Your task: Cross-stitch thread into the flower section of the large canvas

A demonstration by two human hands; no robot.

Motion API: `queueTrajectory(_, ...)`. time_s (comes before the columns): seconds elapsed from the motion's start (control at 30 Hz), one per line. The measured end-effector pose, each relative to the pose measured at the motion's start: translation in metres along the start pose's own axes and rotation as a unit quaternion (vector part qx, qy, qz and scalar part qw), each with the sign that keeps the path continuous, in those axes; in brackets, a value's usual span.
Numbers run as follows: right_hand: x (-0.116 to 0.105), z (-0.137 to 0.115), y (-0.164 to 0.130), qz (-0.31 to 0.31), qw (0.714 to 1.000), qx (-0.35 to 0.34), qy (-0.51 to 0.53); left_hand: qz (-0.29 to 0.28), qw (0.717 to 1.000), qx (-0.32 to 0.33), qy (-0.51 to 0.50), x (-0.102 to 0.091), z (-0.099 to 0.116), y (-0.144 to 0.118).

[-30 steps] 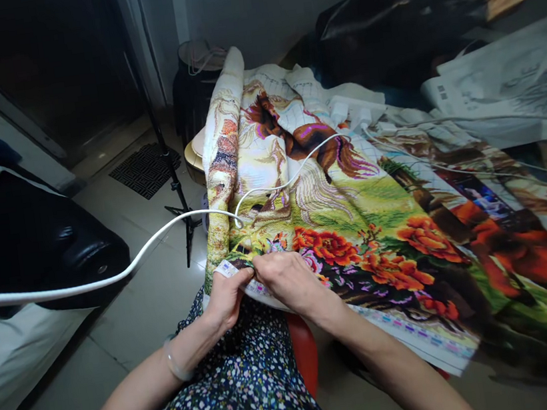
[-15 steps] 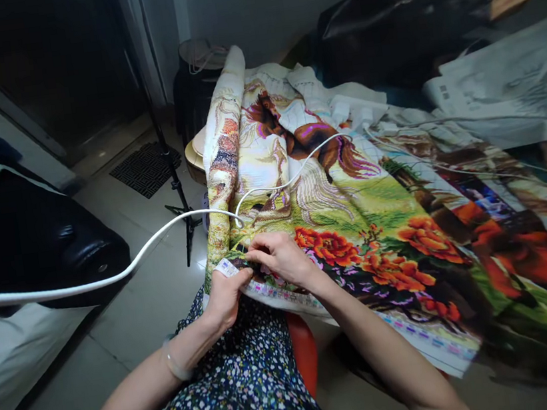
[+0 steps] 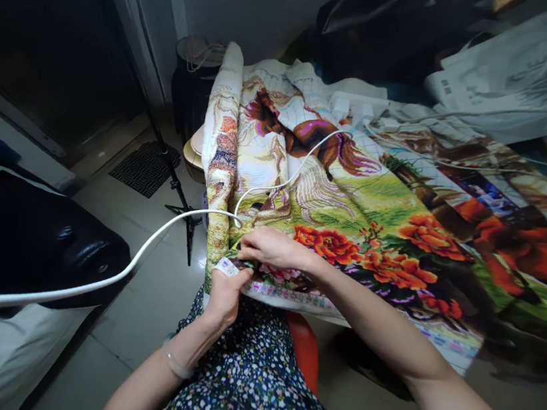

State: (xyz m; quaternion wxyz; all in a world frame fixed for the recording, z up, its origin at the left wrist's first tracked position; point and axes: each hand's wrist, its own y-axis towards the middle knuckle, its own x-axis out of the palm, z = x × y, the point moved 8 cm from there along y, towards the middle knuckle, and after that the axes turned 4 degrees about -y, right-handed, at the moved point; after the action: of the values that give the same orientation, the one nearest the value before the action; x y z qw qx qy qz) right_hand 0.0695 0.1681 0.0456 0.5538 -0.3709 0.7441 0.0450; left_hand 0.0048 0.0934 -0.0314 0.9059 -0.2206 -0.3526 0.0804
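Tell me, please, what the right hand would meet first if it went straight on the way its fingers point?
Probably the white cable where it crosses the embroidered cloth edge, just past the right hand; depth is unclear.

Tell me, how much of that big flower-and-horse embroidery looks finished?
Much of the embroidered cloth already shows full colour: orange flowers, green ground, a brown horse. In hand is the near corner: the left hand pinches the white border while the right hand presses on the cloth just above it. Paler patches near the rolled part look unfilled; how much is hidden there cannot be told.
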Motion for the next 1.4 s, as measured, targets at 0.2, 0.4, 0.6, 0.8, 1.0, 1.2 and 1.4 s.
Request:
queueTrajectory(0.2,0.007,0.002,0.012,-0.051,0.995,-0.041,0.074,0.0,1.0,0.004,0.004,0.0,0.0,0.001)
queueTrajectory(0.4,0.011,0.006,0.016,-0.068,0.989,-0.044,0.122,0.006,1.0,0.008,0.022,-0.001,-0.001,0.002)
queueTrajectory(0.6,0.012,0.005,0.014,-0.048,0.99,-0.052,0.119,0.003,1.0,0.004,0.013,-0.003,-0.002,0.004)
queueTrajectory(0.8,0.007,0.012,-0.003,0.066,0.982,-0.049,0.172,-0.012,0.999,-0.028,-0.01,-0.001,-0.001,0.002)
queueTrajectory(1.0,0.011,0.021,-0.009,0.108,0.971,-0.011,0.213,-0.007,0.999,-0.032,-0.016,-0.001,0.0,0.0)
queueTrajectory(1.2,0.01,0.022,-0.009,0.138,0.967,-0.018,0.215,-0.004,0.999,-0.037,-0.018,0.0,0.0,-0.001)
queueTrajectory(1.4,0.009,0.019,-0.013,0.157,0.964,-0.017,0.213,0.003,0.999,-0.039,-0.018,-0.001,0.0,-0.002)
